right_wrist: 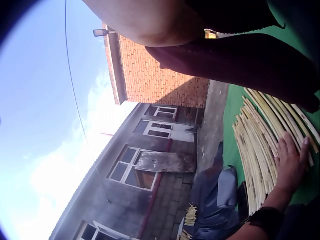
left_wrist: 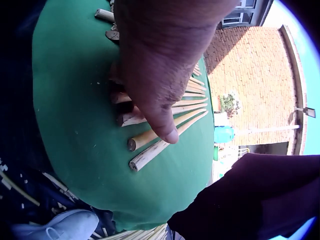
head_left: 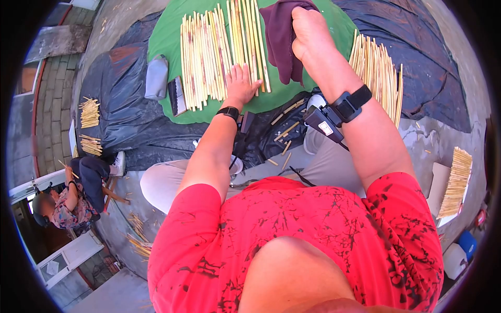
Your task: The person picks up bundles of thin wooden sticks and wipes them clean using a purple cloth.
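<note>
My left hand (head_left: 241, 86) lies with its fingers spread flat on a row of pale peeled sticks (head_left: 203, 57), near their close ends. The sticks lie side by side on a green cloth (head_left: 166, 39). In the left wrist view, the thumb of that hand (left_wrist: 167, 70) reaches over the last sticks of the row. My right hand (head_left: 313, 39) is raised over the green cloth and grips a dark maroon cloth (head_left: 279, 41) in curled fingers. The maroon cloth (right_wrist: 240, 65) hangs in folds below that hand in the right wrist view.
Left of the row lie a grey pouch (head_left: 156, 77) and a flat, dark-edged blade-like tool (head_left: 177, 96). More sticks (head_left: 373, 70) are piled at the right over the black sheet (head_left: 412, 47). Short stick pieces (head_left: 286, 132) lie before my legs. Another person (head_left: 73, 203) sits far left.
</note>
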Demonstrator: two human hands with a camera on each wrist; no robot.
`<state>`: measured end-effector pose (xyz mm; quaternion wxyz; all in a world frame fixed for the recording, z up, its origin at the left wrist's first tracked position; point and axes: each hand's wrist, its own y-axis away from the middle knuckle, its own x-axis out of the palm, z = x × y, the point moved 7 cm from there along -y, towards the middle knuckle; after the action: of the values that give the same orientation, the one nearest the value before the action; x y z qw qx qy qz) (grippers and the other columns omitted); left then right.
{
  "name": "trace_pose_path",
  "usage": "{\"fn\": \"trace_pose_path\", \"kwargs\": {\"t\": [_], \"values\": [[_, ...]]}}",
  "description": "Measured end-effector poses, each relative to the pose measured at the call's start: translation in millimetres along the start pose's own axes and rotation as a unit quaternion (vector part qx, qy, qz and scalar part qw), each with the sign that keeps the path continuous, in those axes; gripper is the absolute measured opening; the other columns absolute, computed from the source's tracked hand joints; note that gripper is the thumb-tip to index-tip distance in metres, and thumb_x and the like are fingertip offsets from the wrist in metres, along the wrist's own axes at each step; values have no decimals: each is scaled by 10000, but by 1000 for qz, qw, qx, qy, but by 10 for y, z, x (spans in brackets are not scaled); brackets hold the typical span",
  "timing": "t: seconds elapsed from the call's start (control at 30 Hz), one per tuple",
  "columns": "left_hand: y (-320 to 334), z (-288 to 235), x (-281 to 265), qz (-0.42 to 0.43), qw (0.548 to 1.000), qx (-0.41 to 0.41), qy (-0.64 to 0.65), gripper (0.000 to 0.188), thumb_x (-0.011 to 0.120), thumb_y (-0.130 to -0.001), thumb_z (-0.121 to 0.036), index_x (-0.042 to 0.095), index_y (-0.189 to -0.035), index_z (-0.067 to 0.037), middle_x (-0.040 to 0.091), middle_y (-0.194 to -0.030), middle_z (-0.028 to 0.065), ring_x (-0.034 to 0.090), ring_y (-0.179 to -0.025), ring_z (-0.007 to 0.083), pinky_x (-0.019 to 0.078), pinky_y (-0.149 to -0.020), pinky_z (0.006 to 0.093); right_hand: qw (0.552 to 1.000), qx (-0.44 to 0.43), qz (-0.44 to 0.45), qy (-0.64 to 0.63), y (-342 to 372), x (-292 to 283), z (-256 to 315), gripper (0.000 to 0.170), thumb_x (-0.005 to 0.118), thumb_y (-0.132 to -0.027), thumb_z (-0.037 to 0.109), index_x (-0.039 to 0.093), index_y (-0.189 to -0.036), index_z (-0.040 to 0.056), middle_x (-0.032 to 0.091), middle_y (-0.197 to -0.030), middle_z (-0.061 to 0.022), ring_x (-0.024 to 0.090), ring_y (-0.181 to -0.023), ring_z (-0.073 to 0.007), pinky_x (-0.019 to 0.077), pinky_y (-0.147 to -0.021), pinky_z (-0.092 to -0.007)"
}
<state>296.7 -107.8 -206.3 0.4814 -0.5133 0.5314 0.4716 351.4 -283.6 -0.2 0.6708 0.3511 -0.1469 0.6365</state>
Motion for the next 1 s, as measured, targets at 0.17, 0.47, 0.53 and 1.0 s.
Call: {"fn": "trace_pose_path", "kwargs": {"t": [0.17,0.47,0.53,1.0], "values": [[109,-15,56,-29,999,-6,-19,840,363,-805,-627,211,-1360,-15,178,-1406,229,131,-1320,350,111,-1046,507,1000,-1,10,-20,38,33,27,157,401,-808,33,506,-904,-31,541,-799,-139,541,-681,-242,462,-579,-371],[163,90,-113,24,999,-24,3,804,401,-806,-610,230,-1357,-50,196,-1389,243,132,-1308,390,148,-1015,559,1000,-27,-8,-2,9,-65,81,207,384,-836,52,517,-982,-9,565,-888,-133,555,-773,-244,467,-690,-375],[227,143,-240,29,999,4,29,781,447,-804,-580,235,-1358,-73,207,-1384,239,117,-1311,392,157,-1010,569,999,-15,-31,6,-98,-154,-30,189,436,-850,85,532,-977,-16,583,-914,-146,578,-817,-245,481,-720,-371],[1168,3181,-66,12,878,-434,202,523,575,-792,-257,430,-1206,27,482,-1181,253,500,-1041,400,412,-878,427,995,-32,-7,94,-255,-71,-102,204,412,-813,6,555,-959,-6,603,-939,-112,603,-834,-241,498,-758,-373]]}}
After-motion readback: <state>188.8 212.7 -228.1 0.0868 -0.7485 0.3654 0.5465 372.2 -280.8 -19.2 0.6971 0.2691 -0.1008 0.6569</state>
